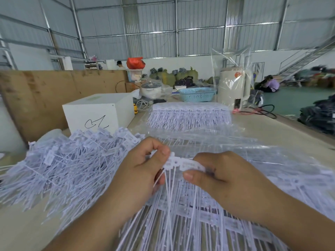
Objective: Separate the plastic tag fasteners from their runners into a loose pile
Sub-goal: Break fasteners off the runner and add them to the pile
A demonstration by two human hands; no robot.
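A strip of white plastic tag fasteners (183, 163), heads joined in a row with thin tails hanging down, is held between both hands at the centre. My left hand (143, 171) pinches the strip's left end between thumb and fingers. My right hand (226, 174) grips the right part of the strip with the thumb below it. A loose pile of separated white fasteners (72, 160) spreads across the table to the left. Flat joined sheets of fasteners (199, 223) lie under my hands, and a neat stack of joined fasteners (188, 113) stands farther back.
A white box (97, 111) with a black scribble stands at the back left against a cardboard sheet (45, 93). Behind the stack are a blue basket (197, 94), a pot and a bagged white kettle (233, 87). A person sits on the green floor at far right.
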